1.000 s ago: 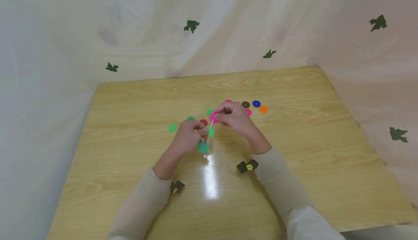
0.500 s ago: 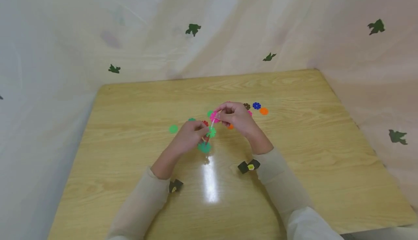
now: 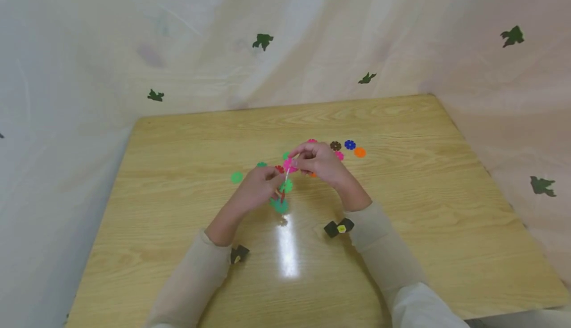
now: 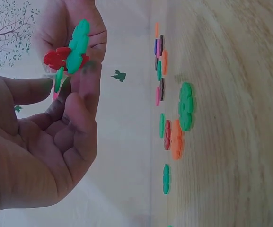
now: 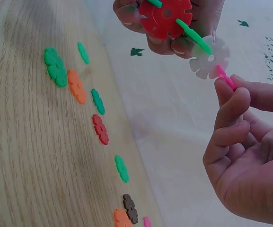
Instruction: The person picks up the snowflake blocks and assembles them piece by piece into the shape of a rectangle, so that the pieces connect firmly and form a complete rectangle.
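A chain of slotted snowflake discs is held between the two hands above the table. It runs from a dark green disc (image 3: pixel 279 206) through a red disc (image 5: pixel 167 20), a light green disc (image 5: pixel 194 37) and a white disc (image 5: pixel 210 58) to a pink disc (image 3: pixel 289 165). Thumb and finger of my left hand (image 4: pixel 37 142) pinch the light green disc. On the other side, my right hand (image 3: pixel 322 163) pinches the pink disc, which stands edge-on in the right wrist view, its rim meeting the white disc's edge.
Loose discs lie on the wooden table (image 3: pixel 187 169) behind the hands: a light green disc (image 3: pixel 237 177), a brown disc (image 3: pixel 335 145), a blue disc (image 3: pixel 350 144), an orange disc (image 3: pixel 360 152) and several others. A pale curtain (image 3: pixel 200 35) with dark bird shapes hangs behind the table.
The chain has tilted and sunk slightly toward the person, the pink disc shifting a little down and left. Both hands keep their pinch and stay nearly in place.
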### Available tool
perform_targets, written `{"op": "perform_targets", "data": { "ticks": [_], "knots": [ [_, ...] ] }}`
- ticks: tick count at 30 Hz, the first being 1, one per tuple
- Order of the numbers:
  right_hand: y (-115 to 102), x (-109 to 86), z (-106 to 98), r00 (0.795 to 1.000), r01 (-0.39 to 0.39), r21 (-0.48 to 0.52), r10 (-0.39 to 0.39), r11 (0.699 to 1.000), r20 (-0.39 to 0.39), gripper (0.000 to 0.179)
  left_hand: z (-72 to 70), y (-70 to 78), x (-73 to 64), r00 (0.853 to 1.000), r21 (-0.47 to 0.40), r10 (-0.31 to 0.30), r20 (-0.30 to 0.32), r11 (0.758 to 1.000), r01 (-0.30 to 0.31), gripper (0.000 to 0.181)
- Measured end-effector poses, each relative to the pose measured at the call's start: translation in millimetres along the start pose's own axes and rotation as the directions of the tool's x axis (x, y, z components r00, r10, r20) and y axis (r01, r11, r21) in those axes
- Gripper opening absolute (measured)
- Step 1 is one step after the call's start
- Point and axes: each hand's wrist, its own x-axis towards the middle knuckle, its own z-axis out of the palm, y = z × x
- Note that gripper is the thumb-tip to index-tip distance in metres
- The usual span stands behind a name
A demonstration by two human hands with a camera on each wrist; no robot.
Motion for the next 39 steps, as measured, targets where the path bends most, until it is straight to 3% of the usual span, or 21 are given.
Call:
{"op": "perform_targets", "data": {
  "ticks": [4,10,19,22,25,28,31,35,39],
  "knots": [
    [-0.6,0.3,2.4,1.000,0.000,-0.003,0.000,1.000,0.004,0.017,-0.3,0.6,1.0,0.999,-0.012,0.004,-0.038,1.000,-0.004,0.027],
    [0.3,2.7,5.8,1.000,-0.010,-0.029,0.010,1.000,0.016,0.018,-1.0,2.4,2.9,0.991,-0.107,0.022,-0.133,0.994,-0.036,0.025],
    [3.2,4.3,5.9,0.992,-0.024,-0.123,0.039,0.992,0.120,0.021,0.4,-2.8,7.5,0.989,-0.141,0.041,-0.145,0.988,-0.062,0.020],
    [2.8,2.9,-4.9,0.991,-0.038,-0.213,0.064,0.976,0.117,0.027,-0.6,-4.6,8.4,0.989,-0.151,0.039,-0.143,0.987,-0.061,0.020],
    [5.0,0.7,-19.9,0.992,-0.087,-0.403,0.118,0.911,0.054,0.029,-3.1,-5.0,7.8,0.989,-0.154,0.037,-0.140,0.986,-0.059,0.020],
    [13.1,0.8,-31.1,0.984,-0.145,-0.599,0.179,0.788,-0.003,0.030,-5.4,-5.3,7.3,0.990,-0.151,0.038,-0.139,0.987,-0.059,0.019],
    [22.5,3.1,-35.0,0.973,-0.172,-0.695,0.230,0.698,-0.010,0.033,-6.5,-4.9,7.1,0.990,-0.153,0.036,-0.137,0.987,-0.057,0.019],
    [33.1,6.4,-33.6,0.965,-0.182,-0.759,0.262,0.625,-0.016,0.035,-6.6,-3.9,6.9,0.991,-0.159,0.026,-0.135,0.986,-0.047,0.018],
    [38.9,8.4,-30.1,0.964,-0.193,-0.784,0.263,0.590,-0.039,0.036,-6.4,-3.6,7.3,0.990,-0.150,0.025,-0.135,0.988,-0.045,0.018]
  ]
}}
